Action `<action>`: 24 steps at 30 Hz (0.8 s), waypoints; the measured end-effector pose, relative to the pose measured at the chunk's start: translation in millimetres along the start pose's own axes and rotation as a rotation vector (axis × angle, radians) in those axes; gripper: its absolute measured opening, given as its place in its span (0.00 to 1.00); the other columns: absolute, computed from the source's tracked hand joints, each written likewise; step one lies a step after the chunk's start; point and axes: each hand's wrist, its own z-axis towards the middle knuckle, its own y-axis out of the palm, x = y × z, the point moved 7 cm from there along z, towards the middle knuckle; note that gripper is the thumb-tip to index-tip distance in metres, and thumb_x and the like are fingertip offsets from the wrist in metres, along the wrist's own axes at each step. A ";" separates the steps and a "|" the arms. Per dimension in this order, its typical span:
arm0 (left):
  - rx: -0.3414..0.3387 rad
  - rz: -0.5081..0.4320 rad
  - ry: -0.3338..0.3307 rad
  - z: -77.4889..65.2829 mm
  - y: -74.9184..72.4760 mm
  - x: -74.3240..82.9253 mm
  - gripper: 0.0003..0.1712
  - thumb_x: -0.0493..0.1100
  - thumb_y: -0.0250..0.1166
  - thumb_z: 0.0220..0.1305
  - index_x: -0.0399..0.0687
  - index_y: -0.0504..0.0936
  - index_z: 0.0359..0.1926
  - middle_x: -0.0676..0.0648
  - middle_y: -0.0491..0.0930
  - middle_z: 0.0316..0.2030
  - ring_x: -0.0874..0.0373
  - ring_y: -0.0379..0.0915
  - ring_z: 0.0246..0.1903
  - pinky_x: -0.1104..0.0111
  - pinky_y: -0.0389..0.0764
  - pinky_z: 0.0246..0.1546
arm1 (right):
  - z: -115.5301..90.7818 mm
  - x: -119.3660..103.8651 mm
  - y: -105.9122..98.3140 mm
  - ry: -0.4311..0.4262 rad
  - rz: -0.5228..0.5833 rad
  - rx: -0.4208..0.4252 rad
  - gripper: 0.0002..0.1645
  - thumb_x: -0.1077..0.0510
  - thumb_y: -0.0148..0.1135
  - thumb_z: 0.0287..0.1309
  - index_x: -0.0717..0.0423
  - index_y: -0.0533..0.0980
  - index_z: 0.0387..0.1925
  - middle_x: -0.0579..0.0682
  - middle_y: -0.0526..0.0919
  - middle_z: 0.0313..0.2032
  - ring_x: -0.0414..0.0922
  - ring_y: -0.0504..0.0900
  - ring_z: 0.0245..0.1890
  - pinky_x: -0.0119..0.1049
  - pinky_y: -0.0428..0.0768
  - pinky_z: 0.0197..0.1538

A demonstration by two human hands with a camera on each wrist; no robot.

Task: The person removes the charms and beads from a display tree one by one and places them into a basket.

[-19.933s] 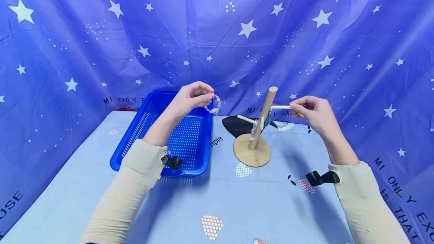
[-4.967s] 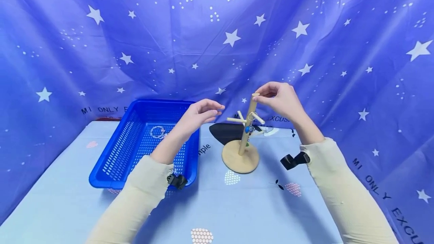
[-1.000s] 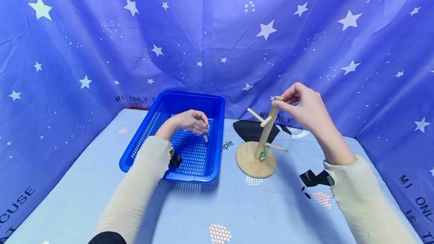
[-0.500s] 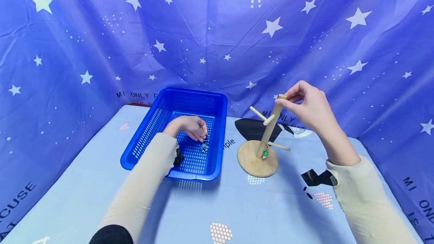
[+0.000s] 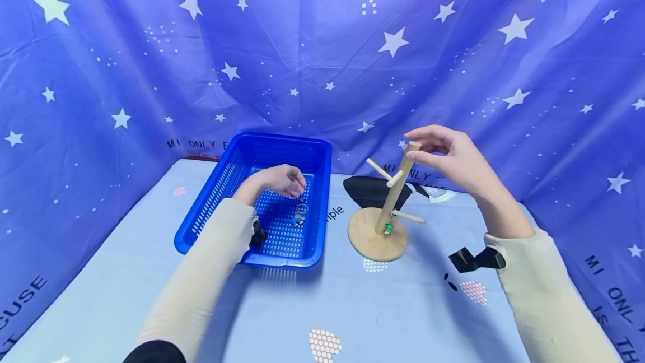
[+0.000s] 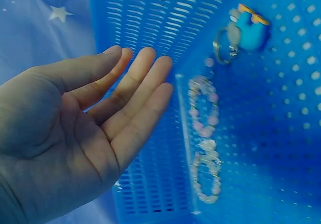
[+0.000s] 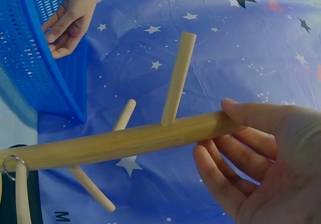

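Note:
My left hand (image 5: 284, 181) is inside the blue basket (image 5: 326, 200). In the left wrist view its fingers are extended and hold nothing. Beside them lies a keychain with a blue figure (image 6: 252, 30) and a metal ring. Two bead bracelets lie near it, one pinkish (image 6: 203, 126) and one pale (image 6: 204, 181). My right hand (image 5: 450, 156) holds the top of the wooden peg stand (image 5: 398, 195) between thumb and curved fingers. A keychain with a green charm (image 5: 388, 228) hangs low on the stand; its ring (image 7: 14, 166) is around the lowest peg.
The stand's round base (image 5: 370, 242) rests on the light-blue patterned tablecloth (image 5: 272, 318), right of the basket. Thin pegs (image 5: 410, 217) jut out from its post at several heights. A blue curtain with stars (image 5: 282, 32) rises behind the table.
Five seconds ago the blue-figure keychain hung on the stand; half a second ago my left hand held it in the basket. My hand has let go and lifted slightly. The stand has been turned.

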 end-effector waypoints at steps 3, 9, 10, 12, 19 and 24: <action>0.026 0.005 0.056 -4.6 -0.7 12.5 0.11 0.31 0.51 0.74 0.30 0.73 0.53 0.30 0.78 0.54 0.42 0.78 0.53 0.51 0.79 0.60 | 1.0 -0.2 -1.2 -0.010 -0.028 -0.003 0.19 0.55 0.69 0.62 0.59 0.81 0.52 0.28 0.85 0.33 0.33 0.83 0.35 0.23 0.81 0.39; 0.057 0.017 0.141 -13.4 4.7 38.5 0.12 0.35 0.54 0.74 0.33 0.75 0.54 0.34 0.80 0.54 0.40 0.78 0.56 0.56 0.82 0.58 | -1.2 -1.4 -6.9 -0.021 -0.085 0.048 0.18 0.52 0.71 0.59 0.58 0.84 0.47 0.28 0.85 0.31 0.30 0.82 0.34 0.22 0.79 0.38; 0.061 0.027 0.157 -14.9 6.2 43.2 0.12 0.36 0.55 0.74 0.35 0.75 0.53 0.35 0.80 0.53 0.42 0.79 0.55 0.57 0.82 0.57 | -1.4 -1.5 -8.2 -0.018 -0.103 0.069 0.17 0.52 0.71 0.59 0.58 0.84 0.46 0.27 0.84 0.30 0.30 0.81 0.33 0.22 0.78 0.37; 0.058 0.034 0.191 -17.2 10.8 53.6 0.12 0.37 0.56 0.74 0.36 0.76 0.53 0.37 0.81 0.53 0.44 0.80 0.54 0.57 0.83 0.56 | -2.3 -1.4 -11.2 -0.002 -0.133 0.122 0.16 0.51 0.73 0.57 0.57 0.85 0.43 0.26 0.83 0.28 0.29 0.81 0.32 0.22 0.77 0.35; -0.013 0.008 0.281 -16.3 36.1 86.6 0.13 0.38 0.57 0.74 0.36 0.76 0.55 0.38 0.82 0.53 0.51 0.82 0.52 0.62 0.83 0.55 | -7.2 -1.4 -16.5 0.047 -0.182 0.273 0.20 0.43 0.77 0.50 0.54 0.82 0.33 0.27 0.81 0.25 0.30 0.80 0.27 0.24 0.76 0.30; -0.079 -0.013 0.313 -9.5 58.6 108.1 0.15 0.36 0.55 0.73 0.35 0.76 0.56 0.38 0.82 0.55 0.49 0.81 0.53 0.61 0.83 0.56 | -10.4 -4.0 -14.9 0.054 -0.219 0.332 0.23 0.39 0.76 0.49 0.53 0.81 0.30 0.35 0.82 0.24 0.33 0.78 0.25 0.26 0.73 0.28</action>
